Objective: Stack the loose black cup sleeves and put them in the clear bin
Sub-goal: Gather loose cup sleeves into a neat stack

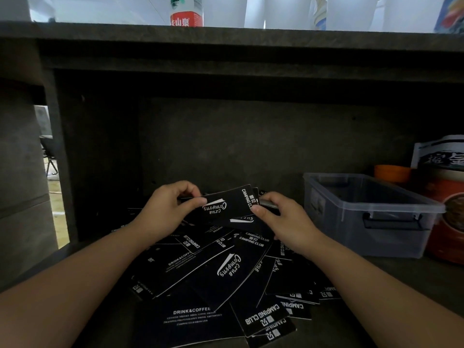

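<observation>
Several loose black cup sleeves (221, 277) with white print lie scattered in a heap on the dark shelf in front of me. Above the heap I hold a small stack of sleeves (229, 204). My left hand (168, 209) pinches its left end with thumb on top. My right hand (283, 219) grips its right end, fingers curled behind. The clear bin (371, 217) stands to the right of my hands with no lid; it looks empty.
An orange cup (393, 173) and a printed box and red container (449, 197) sit behind and right of the bin. A dark counter top (226, 36) overhangs the shelf, with a water bottle (187, 13) and white cups on it.
</observation>
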`<action>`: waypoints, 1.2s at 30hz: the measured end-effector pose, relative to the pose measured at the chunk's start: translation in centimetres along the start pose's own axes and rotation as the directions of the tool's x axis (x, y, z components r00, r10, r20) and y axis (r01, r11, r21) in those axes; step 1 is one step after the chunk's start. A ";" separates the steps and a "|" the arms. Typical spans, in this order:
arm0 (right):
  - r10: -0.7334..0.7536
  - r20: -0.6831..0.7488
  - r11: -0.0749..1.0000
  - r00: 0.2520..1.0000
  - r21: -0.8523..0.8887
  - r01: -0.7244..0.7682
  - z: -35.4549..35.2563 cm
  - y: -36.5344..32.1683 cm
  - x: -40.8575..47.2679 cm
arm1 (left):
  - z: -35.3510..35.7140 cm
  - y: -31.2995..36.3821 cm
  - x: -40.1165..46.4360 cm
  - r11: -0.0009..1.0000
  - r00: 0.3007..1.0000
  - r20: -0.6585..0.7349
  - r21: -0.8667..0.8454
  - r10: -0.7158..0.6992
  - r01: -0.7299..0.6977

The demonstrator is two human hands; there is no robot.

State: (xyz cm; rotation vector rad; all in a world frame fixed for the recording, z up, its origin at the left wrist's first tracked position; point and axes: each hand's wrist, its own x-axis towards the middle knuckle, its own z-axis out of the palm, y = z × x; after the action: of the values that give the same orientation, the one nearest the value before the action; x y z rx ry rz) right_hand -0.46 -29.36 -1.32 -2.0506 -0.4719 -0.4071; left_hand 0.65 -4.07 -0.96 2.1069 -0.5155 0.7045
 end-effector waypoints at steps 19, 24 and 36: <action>0.010 0.018 1.000 1.000 0.009 -0.010 0.1 0.4 0.2 | -1.3 1.1 0.2 0.981 0.878 -0.469 -0.106 0.096 -0.164; 0.056 0.038 0.998 0.998 0.001 -0.056 -0.2 0.3 -0.1 | -0.1 0.1 -0.2 0.947 0.943 -0.097 0.068 0.320 -0.314; 0.009 0.156 0.998 0.988 0.064 -0.019 0.0 -0.6 -0.7 | 1.1 -0.3 -0.2 0.987 1.000 0.015 0.157 -0.017 0.015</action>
State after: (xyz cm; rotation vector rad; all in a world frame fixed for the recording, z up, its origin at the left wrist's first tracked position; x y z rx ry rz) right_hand -1.38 -29.23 -1.22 -2.0295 -0.5575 -0.2205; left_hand 1.00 -4.82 -1.81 2.2629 -0.4644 0.7399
